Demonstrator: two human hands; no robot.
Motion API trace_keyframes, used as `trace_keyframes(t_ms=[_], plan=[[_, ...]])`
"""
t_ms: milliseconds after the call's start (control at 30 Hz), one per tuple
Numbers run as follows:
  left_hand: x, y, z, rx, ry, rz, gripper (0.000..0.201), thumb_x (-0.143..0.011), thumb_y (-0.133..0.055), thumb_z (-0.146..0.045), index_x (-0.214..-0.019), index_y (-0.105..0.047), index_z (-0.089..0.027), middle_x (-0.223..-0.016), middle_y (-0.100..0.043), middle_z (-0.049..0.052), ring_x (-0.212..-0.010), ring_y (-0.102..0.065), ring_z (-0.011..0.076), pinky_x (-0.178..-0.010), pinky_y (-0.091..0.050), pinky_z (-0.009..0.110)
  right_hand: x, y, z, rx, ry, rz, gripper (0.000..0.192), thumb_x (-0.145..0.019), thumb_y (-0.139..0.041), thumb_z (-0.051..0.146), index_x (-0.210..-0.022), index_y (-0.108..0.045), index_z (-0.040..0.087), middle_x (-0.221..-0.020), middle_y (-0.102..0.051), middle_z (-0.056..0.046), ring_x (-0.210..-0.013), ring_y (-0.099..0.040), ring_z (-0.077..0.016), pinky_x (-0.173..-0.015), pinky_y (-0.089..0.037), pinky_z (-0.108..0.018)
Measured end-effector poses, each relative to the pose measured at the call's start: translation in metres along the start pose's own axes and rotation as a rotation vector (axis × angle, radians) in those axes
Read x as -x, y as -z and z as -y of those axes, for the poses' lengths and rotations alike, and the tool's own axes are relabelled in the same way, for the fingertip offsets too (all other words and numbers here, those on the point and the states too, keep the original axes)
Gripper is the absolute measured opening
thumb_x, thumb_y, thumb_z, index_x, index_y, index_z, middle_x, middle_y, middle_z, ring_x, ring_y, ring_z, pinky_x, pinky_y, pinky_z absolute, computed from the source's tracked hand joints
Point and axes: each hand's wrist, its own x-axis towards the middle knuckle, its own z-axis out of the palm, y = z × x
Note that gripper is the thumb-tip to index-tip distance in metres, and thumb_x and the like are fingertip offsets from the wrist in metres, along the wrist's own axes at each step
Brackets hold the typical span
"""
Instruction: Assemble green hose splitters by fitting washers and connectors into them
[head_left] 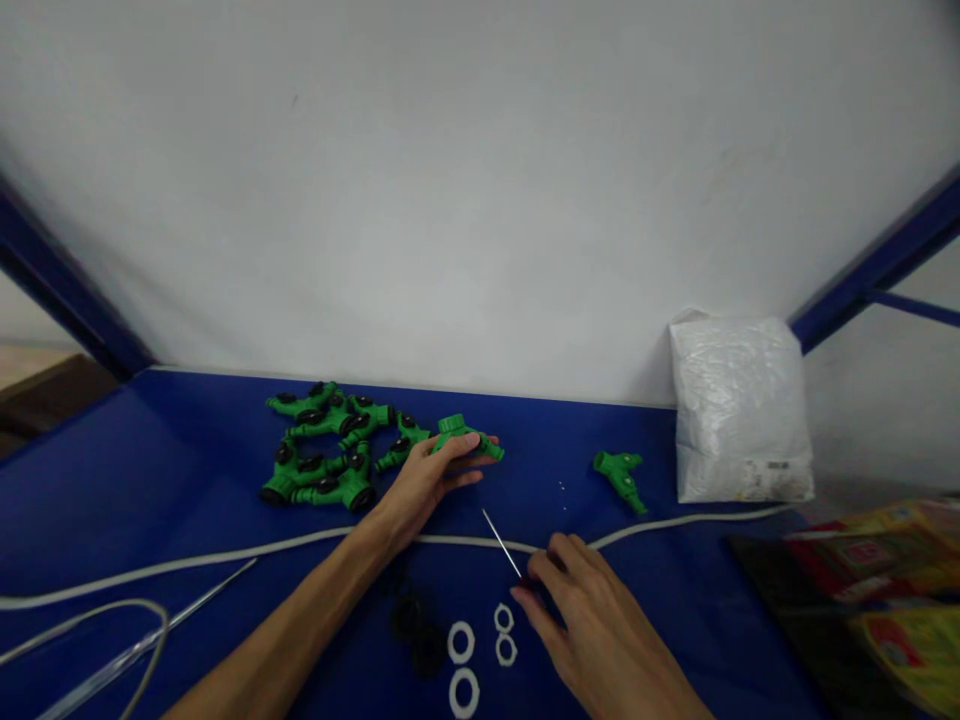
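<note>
My left hand (421, 488) is closed around a green Y-shaped hose splitter (451, 425) with black valve knobs, raised near the back of the blue table. Pinched between my right thumb and fingers is a thin metal rod (501, 542), like a screwdriver shaft, pointing up and left; any handle is hidden inside my right hand (592, 620). Several similar splitters (330, 425) lie grouped to the left of my left hand. One green splitter body without visible black knobs (619, 475) lies apart on the right. White rings (453, 642) and smaller white octagonal rings (497, 620) lie between my forearms.
Dark round parts (429, 648) lie in shadow beside my left forearm. A white cable (285, 543) crosses the table beneath that arm. A clear tube (127, 673) lies at left. At right are a plastic-wrapped package (739, 410) and colourful packets (877, 550). A wall stands behind.
</note>
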Motion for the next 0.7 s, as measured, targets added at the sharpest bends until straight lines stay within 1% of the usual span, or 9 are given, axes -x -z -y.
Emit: trace_keyframes(t_ms=[100, 167, 233, 333, 367, 433, 533, 600, 700], plan=[[-0.001, 0.002, -0.002, 0.013, -0.006, -0.013, 0.032, -0.078, -0.076, -0.035, -0.105, -0.073, -0.018, -0.115, -0.073, 0.011, -0.074, -0.07, 0.0141, -0.062, -0.049, 0.02, -0.002, -0.01, 0.006, 0.091, 0.029, -0.059, 0.019, -0.083, -0.056, 0.015, -0.091, -0.072, 0.014, -0.094, -0.075, -0.019, -0.083, -0.074, -0.033, -0.07, -0.064, -0.043], [-0.001, 0.004, -0.004, 0.014, -0.021, -0.024, 0.03, -0.078, -0.076, -0.033, -0.105, -0.073, -0.018, -0.115, -0.073, 0.01, -0.068, -0.067, 0.0101, -0.061, -0.048, 0.018, -0.008, -0.005, 0.007, 0.126, 0.04, -0.126, 0.023, -0.083, -0.051, 0.013, -0.091, -0.072, 0.013, -0.092, -0.075, -0.02, -0.081, -0.075, -0.0329, -0.068, -0.063, -0.042], [-0.002, 0.005, -0.006, 0.013, -0.028, -0.027, 0.029, -0.08, -0.075, -0.035, -0.101, -0.074, -0.017, -0.114, -0.073, 0.009, -0.068, -0.065, 0.0084, -0.062, -0.048, 0.017, -0.012, 0.009, 0.004, 0.086, 0.035, -0.135, 0.024, -0.087, -0.047, 0.014, -0.091, -0.071, 0.017, -0.09, -0.076, -0.016, -0.081, -0.075, -0.0299, -0.068, -0.063, -0.037], [-0.002, 0.005, -0.009, -0.011, -0.032, -0.005, 0.033, -0.083, -0.071, -0.044, -0.098, -0.076, -0.015, -0.111, -0.073, 0.009, -0.07, -0.063, 0.0082, -0.064, -0.047, 0.017, -0.019, 0.038, -0.004, -0.114, 0.035, -0.012, 0.025, -0.094, -0.045, 0.015, -0.09, -0.067, 0.024, -0.086, -0.077, -0.007, -0.076, -0.075, -0.0205, -0.063, -0.059, -0.024], [-0.002, 0.005, -0.009, -0.024, -0.037, 0.006, 0.035, -0.083, -0.07, -0.046, -0.097, -0.077, -0.015, -0.107, -0.073, 0.009, -0.069, -0.062, 0.0082, -0.065, -0.046, 0.017, -0.022, 0.046, -0.007, -0.168, 0.012, -0.005, 0.025, -0.096, -0.042, 0.017, -0.09, -0.066, 0.024, -0.085, -0.077, -0.006, -0.073, -0.075, -0.0189, -0.061, -0.058, -0.022], [-0.002, 0.005, -0.008, -0.045, -0.046, 0.016, 0.036, -0.083, -0.07, -0.047, -0.095, -0.078, -0.014, -0.102, -0.074, 0.009, -0.069, -0.06, 0.0082, -0.067, -0.046, 0.018, -0.028, 0.055, -0.01, -0.233, -0.054, -0.066, 0.028, -0.101, -0.037, 0.024, -0.095, -0.065, 0.023, -0.086, -0.076, -0.006, -0.072, -0.075, -0.0181, -0.062, -0.059, -0.023], [0.0, 0.003, -0.006, -0.054, -0.053, 0.002, 0.033, -0.082, -0.072, -0.046, -0.094, -0.078, -0.016, -0.103, -0.073, 0.008, -0.069, -0.057, 0.0081, -0.07, -0.045, 0.02, -0.037, 0.056, -0.012, -0.219, -0.082, -0.193, 0.032, -0.104, -0.034, 0.033, -0.106, -0.064, 0.02, -0.094, -0.075, -0.009, -0.081, -0.074, -0.0209, -0.071, -0.062, -0.03], [0.001, 0.002, -0.006, -0.051, -0.045, -0.016, 0.032, -0.08, -0.073, -0.045, -0.093, -0.078, -0.016, -0.105, -0.073, 0.008, -0.069, -0.056, 0.0088, -0.071, -0.045, 0.021, -0.042, 0.055, -0.012, -0.136, -0.019, -0.244, 0.035, -0.105, -0.033, 0.031, -0.109, -0.065, 0.018, -0.096, -0.074, -0.011, -0.085, -0.074, -0.0233, -0.074, -0.062, -0.034], [0.002, 0.0, -0.006, -0.051, -0.027, -0.043, 0.032, -0.078, -0.076, -0.043, -0.091, -0.078, -0.014, -0.105, -0.073, 0.009, -0.069, -0.056, 0.0099, -0.071, -0.045, 0.022, -0.048, 0.057, -0.012, 0.06, 0.163, -0.279, 0.042, -0.101, -0.027, 0.009, -0.108, -0.068, 0.014, -0.099, -0.074, -0.015, -0.087, -0.072, -0.0257, -0.072, -0.062, -0.036]])
